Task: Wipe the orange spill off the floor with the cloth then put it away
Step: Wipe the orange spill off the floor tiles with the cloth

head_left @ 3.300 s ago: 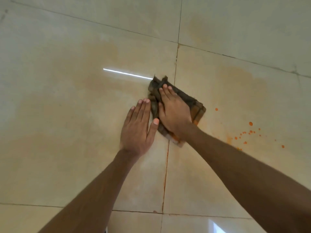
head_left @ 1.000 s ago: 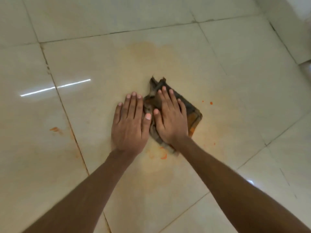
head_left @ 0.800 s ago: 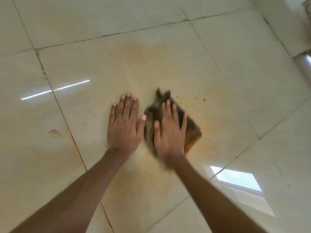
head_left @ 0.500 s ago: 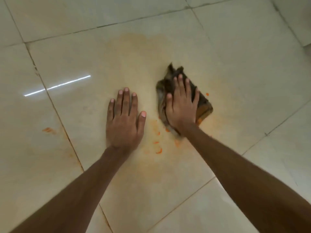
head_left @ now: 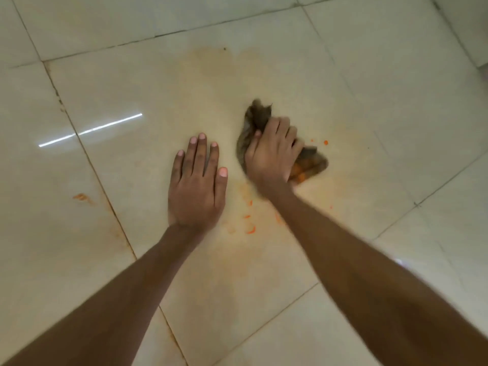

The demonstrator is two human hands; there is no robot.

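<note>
1. Floor tiles [head_left: 369, 75], glossy and beige, are showing faint orange smears.
2. Your left hand [head_left: 196, 186] is pressing flat on them, fingers straight and slightly apart.
3. Your right hand [head_left: 272, 154] is gripping the dark crumpled cloth [head_left: 257, 117] on the floor, fingers curling into it.
4. Bright orange spill drops [head_left: 250, 229] are lying between your wrists.

Bare forearms [head_left: 126, 294], left hand [head_left: 196, 191], right hand [head_left: 272, 157], short nails [head_left: 223, 171]
</note>
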